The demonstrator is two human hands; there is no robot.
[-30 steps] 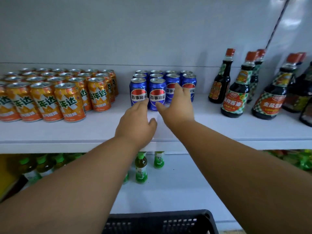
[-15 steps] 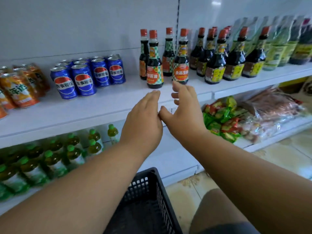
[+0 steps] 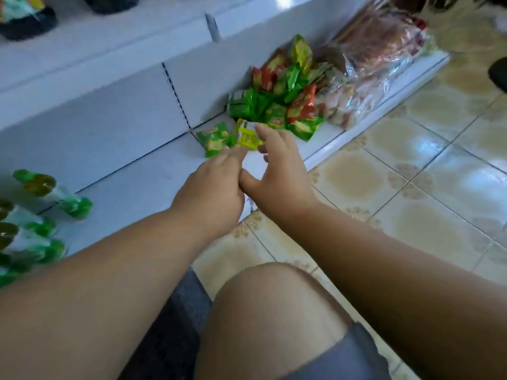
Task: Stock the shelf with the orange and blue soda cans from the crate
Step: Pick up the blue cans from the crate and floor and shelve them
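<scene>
Your left hand (image 3: 212, 193) and right hand (image 3: 277, 174) hover empty, fingers loosely spread, thumbs touching, above the white bottom shelf (image 3: 131, 185) beside loose green and yellow snack packets (image 3: 233, 137); no orange or blue soda cans and no crate are in view. Reach on blind and you risk scattering those packets; the blurred green-capped bottles (image 3: 41, 207) at left could topple too.

Glossy glazed floor tiles (image 3: 428, 171), shiny foil snack packets (image 3: 277, 105), crinkly clear plastic bags (image 3: 381, 48), matt white shelf (image 3: 142, 185).
</scene>
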